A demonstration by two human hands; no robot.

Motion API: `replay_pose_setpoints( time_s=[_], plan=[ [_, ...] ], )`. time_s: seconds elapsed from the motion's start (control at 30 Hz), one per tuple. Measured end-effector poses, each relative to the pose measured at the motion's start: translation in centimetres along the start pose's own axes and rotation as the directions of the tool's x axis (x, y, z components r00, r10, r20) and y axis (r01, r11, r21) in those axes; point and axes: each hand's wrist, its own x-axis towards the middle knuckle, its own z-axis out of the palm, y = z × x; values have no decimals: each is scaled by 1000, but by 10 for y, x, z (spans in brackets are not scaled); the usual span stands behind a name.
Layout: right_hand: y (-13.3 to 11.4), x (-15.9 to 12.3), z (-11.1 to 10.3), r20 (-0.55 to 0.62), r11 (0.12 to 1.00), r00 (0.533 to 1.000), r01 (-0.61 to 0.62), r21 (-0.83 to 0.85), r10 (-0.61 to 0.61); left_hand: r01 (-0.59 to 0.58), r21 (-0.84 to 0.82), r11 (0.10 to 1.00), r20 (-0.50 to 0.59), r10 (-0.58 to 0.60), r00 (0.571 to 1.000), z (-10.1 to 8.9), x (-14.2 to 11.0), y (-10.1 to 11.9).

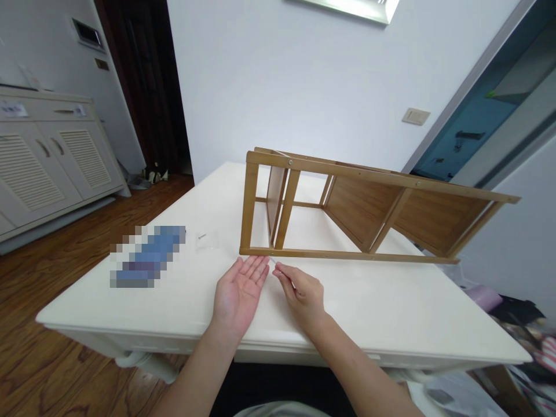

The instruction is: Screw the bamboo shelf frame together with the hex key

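Observation:
A bamboo shelf rack (pixel 347 208) lies on its side on the white table (pixel 391 313). My left hand (pixel 238 292) lies palm up and open on the table, its fingertips just short of the rack's lower front rail. My right hand (pixel 302 292) is beside it, fingers pinched on a small thin thing I cannot make out, close to the same rail. A small clear bag with a screw (pixel 205 238) lies left of the rack.
A blurred blue object (pixel 147 256) lies on the table's left part. White cabinets (pixel 47 156) stand at the far left on a wooden floor. A wall is behind the table. Clutter (pixel 521 324) sits at the right.

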Motion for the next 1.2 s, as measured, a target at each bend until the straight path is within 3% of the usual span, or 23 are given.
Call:
replay_pose_setpoints(
  time_s=[0.37, 0.6, 0.83, 1.2],
  plan=[
    [8, -4, 7, 21, 994, 997, 70, -89, -68, 12, -10, 1000, -20, -12, 1000, 3, -2, 0],
    [1, -1, 2, 178, 930, 955, 277, -240, -238, 5, 17, 1000, 3, -5, 1000, 1, -2, 0],
    [-1, -1, 0, 294, 873, 923, 345, -345, -249, 5, 18, 1000, 0, -5, 1000, 1, -2, 0],
    [-2, 3, 0, 250, 895, 932, 331, -299, -262, 9, 56, 998, -20, -7, 1000, 4, -4, 1]
  ],
)
